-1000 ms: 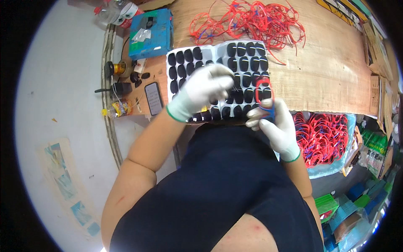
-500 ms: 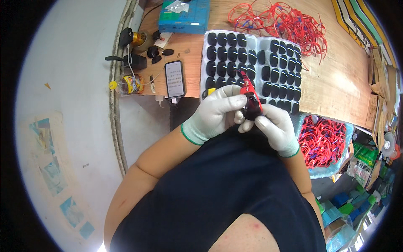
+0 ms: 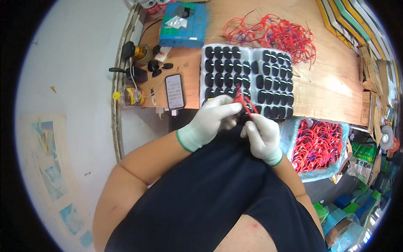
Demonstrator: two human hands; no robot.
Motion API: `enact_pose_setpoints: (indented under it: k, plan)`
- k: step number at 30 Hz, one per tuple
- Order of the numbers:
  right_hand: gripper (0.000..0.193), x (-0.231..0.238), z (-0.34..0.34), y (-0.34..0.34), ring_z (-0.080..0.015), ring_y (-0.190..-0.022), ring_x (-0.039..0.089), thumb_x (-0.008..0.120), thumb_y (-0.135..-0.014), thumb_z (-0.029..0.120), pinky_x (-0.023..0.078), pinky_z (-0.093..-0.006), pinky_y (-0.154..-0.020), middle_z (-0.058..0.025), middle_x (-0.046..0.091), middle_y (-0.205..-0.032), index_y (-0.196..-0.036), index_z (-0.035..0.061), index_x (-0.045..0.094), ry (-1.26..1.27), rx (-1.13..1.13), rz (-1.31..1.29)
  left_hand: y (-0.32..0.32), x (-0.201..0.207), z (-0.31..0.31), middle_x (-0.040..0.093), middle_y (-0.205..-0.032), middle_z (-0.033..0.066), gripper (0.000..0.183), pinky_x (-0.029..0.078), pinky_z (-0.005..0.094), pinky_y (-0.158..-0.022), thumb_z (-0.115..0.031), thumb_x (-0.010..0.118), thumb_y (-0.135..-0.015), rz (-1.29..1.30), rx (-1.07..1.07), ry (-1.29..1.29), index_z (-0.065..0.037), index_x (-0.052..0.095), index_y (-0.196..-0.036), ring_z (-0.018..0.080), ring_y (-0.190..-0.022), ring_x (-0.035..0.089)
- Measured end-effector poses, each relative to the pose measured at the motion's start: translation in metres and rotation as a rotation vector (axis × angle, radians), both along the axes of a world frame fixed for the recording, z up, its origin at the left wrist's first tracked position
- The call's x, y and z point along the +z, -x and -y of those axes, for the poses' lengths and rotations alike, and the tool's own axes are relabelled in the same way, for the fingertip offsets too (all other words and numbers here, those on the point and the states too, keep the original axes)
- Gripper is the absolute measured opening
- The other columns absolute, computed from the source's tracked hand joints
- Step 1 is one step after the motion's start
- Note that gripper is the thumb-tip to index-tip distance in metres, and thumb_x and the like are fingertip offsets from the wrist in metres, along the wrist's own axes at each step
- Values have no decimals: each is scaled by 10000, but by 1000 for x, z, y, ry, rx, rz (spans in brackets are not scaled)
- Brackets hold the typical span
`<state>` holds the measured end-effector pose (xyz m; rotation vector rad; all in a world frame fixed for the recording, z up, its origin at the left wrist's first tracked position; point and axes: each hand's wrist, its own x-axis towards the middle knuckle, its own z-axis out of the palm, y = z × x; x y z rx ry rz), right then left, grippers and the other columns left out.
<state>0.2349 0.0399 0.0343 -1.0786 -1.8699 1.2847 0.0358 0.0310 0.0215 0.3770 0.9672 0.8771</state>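
A red glasses frame [image 3: 250, 106] is held in front of my body at the near edge of the lens tray. My left hand [image 3: 215, 119], in a white glove with a green cuff, pinches it from the left between thumb and fingers. My gloved right hand [image 3: 264, 136] grips its lower right end, fingers closed. A dark lens shows between the hands, partly hidden by the fingers. Just beyond them lies a white tray [image 3: 251, 91] holding rows of shiny black lenses [image 3: 228, 66].
Red frames lie in a tangled heap [image 3: 289, 38] at the back; more fill a blue-lined box [image 3: 319, 145] at right. A phone [image 3: 174, 91], a bottle with a yellow cap [image 3: 131, 96] and a blue box [image 3: 183, 25] are at left. Cardboard [image 3: 369, 75] stands along the right edge.
Both hands have shifted slightly left and down in the view, and the frame has turned, so its dark lens shows less. My view has moved, shifting the tabletop lower.
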Motion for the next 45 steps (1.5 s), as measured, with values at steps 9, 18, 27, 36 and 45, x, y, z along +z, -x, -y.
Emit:
enact_pose_setpoints:
  k: [9, 18, 27, 36, 45]
  plan:
    - [79, -10, -45, -56, -354, -670, 675, 635, -942, 87, 515, -399, -604, -158, 628, -722, -927, 10, 630, 3, 110, 20, -49, -16, -33, 671, -939, 36, 152, 515, 286, -740, -232, 604, -1021, 4, 38, -3, -86, 629, -1051, 137, -808, 654]
    - [69, -3, -86, -102, -351, -698, 676, 647, -927, 66, 536, -381, -642, -148, 654, -763, -973, 18, 631, -214, 279, 164, -84, -1, -37, 694, -1019, 46, 198, 534, 281, -870, -180, 557, -1065, -398, -49, -501, -6, 623, -1133, 100, -924, 657]
    - [161, 12, -63, -50, -151, -699, 704, 604, -980, 101, 551, -295, -679, -85, 688, -739, -1069, -24, 653, 221, 72, 40, -57, -1, -24, 695, -1012, 29, 172, 536, 280, -873, -126, 578, -1051, -436, -57, -472, -8, 628, -1165, 99, -933, 645]
    - [100, 16, -38, -16, -221, -551, 651, 616, -959, 94, 492, -333, -538, -120, 629, -667, -938, -2, 635, 1, -65, 113, -31, 21, -20, 711, -938, 72, 128, 573, 292, -796, -106, 601, -1037, -302, -61, -406, 15, 619, -998, 122, -854, 690]
    - [135, 21, -22, 11, -105, -639, 587, 521, -1007, 73, 447, -227, -607, -44, 625, -753, -1056, -34, 587, 375, -76, -125, -1, 18, -10, 720, -964, 70, 134, 561, 297, -812, -93, 580, -1039, -238, -75, -427, 23, 642, -1064, 121, -876, 681]
